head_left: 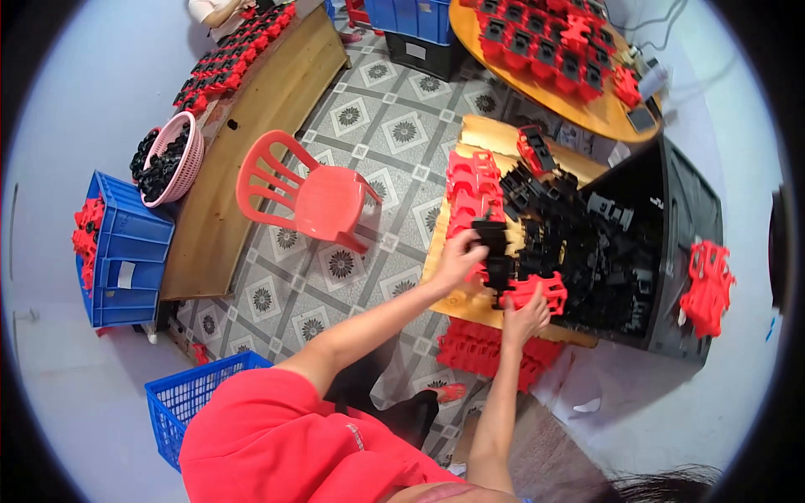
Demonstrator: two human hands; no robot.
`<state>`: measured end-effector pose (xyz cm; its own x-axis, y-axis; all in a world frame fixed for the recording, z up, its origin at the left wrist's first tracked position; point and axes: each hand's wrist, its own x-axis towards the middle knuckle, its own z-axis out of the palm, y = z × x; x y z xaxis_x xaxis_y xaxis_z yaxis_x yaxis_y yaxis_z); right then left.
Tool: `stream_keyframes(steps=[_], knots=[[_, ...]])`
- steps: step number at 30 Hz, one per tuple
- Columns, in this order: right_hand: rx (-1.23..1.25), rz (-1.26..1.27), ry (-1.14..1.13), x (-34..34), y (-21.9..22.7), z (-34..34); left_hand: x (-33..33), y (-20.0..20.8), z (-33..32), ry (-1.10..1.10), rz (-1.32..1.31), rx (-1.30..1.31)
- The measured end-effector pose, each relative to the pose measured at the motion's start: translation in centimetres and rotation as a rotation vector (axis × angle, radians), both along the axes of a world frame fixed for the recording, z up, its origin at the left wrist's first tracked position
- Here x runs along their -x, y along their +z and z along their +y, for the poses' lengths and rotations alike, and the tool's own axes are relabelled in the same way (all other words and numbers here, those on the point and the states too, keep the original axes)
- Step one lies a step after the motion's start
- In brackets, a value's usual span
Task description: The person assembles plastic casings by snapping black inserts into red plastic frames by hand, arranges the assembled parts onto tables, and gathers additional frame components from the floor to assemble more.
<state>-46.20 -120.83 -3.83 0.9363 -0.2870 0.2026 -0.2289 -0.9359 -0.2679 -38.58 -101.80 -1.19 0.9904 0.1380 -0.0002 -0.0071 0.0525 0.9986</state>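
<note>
Above the near edge of the wooden counter [489, 134], the two hands are close to each other. The left hand [457, 260] has its fingers clamped on a black part [493, 240], just beside the row of red frames [474, 183]. The right hand [527, 318] grips a red part [551, 293], which is near the heap of black pieces [579, 239]. This heap reaches into a large black bin [696, 184], and at the bin's outer side one more red frame [707, 289] is seen.

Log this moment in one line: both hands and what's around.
Left hand: holding black part | Right hand: holding red part | Nearby: loose black pieces, black bin | Off left: red chair
</note>
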Motion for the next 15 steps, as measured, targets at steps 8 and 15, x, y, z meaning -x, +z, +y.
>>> stream_keyframes(steps=[8, 15], knots=[[0.122, 0.074, -0.259, -10.2, 1.9, -3.8, -11.2, 2.5, -8.8, -0.367, 0.303, -0.024], [-0.303, -0.094, -0.104, -1.5, -2.8, -1.0, -5.3, -3.8, -2.9, -0.442, 0.244, -0.131]])
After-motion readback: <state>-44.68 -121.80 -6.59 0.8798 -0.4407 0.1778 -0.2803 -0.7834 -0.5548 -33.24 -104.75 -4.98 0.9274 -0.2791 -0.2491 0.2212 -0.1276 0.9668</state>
